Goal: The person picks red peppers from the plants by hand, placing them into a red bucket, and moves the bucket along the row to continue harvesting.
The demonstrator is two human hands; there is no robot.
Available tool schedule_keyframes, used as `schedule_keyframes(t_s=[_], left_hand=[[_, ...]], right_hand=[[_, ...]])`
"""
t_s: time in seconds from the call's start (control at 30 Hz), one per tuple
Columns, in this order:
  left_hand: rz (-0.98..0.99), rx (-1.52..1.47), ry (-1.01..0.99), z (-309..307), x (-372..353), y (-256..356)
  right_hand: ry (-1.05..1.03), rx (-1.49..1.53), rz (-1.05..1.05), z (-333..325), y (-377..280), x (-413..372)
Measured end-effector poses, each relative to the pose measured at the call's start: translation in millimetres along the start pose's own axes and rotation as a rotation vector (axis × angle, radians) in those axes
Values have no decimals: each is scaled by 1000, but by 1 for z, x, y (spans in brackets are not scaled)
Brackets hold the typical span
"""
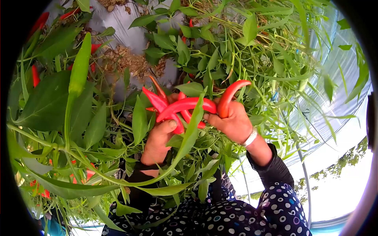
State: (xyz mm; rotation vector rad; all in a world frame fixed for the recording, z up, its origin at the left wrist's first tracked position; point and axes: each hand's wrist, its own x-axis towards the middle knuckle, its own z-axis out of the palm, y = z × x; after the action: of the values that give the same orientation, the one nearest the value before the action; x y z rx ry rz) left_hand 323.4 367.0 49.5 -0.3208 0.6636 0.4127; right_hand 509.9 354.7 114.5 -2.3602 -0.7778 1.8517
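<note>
In the head view my left hand (160, 137) is closed around several red chili peppers (159, 103), which stick out above and beside the thumb. My right hand (235, 125) is closed on more red chili peppers (229, 98). One curves upward past the fingers, and a long one (187, 104) reaches from the right hand across to the peppers at the left. Leaves partly cover the left wrist and the space between my hands. A white band (250, 137) circles the right wrist.
Pepper plants surround both hands. A green chili pepper (80, 65) hangs close at the left, its stem (102, 179) arching across the front. Grey plastic film (118, 23) with loose soil (136, 61) lies behind. Clear sheeting (334, 78) stands at the right, with a metal pole (304, 173).
</note>
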Motion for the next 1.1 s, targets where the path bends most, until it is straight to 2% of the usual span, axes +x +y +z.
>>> schedule_keyframes(t_s=[0.03,0.1,0.13,0.2,0.23,0.3,0.33,0.4,0.43,0.47,0.5,0.6,0.63,0.67,0.77,0.8,0.87,0.9,0.97,1.1], left_hand=[[2,4,8,4,1,1],[150,98,52,7,1,3],[151,57,22,-2,2,-2],[170,95,28,-3,1,-8],[198,137,31,-1,0,-10],[74,74,31,-4,-5,-11],[142,119,10,-4,-9,-13],[29,211,-142,-21,-19,-24],[99,415,-168,5,-28,-8],[451,510,-273,8,-22,-29],[105,171,-192,35,-53,-6],[252,253,-285,70,-90,-7],[271,386,-284,81,-101,-6],[291,520,-281,92,-114,-3],[552,738,-242,118,-156,17],[579,745,-242,110,-153,4],[867,778,-195,112,-191,9],[846,795,-134,115,-213,14],[941,723,-43,107,-248,15],[971,410,218,77,-330,13]], right_hand=[[47,-120,-46,13,2,5],[-38,-242,-126,22,3,9],[-46,-238,-126,26,7,11],[-40,-710,-271,32,16,11],[-53,-702,-289,33,15,7],[68,-817,-229,39,0,1],[37,-821,-223,38,-14,-5],[-31,-850,-233,33,-20,-28],[-73,-872,-243,29,-23,-41],[-85,-875,-288,27,-27,-57],[-45,-833,-355,23,-32,-74],[-6,-714,-438,15,-63,-122],[-16,-622,-439,13,-75,-136],[4,-651,-404,13,-79,-152],[-9,-716,-549,17,-110,-186],[-10,-646,-496,18,-95,-186],[-33,-618,-560,41,-129,-208],[-45,-605,-580,52,-140,-215],[-131,-773,-770,74,-157,-222],[-336,-769,-987,148,-211,-238]])
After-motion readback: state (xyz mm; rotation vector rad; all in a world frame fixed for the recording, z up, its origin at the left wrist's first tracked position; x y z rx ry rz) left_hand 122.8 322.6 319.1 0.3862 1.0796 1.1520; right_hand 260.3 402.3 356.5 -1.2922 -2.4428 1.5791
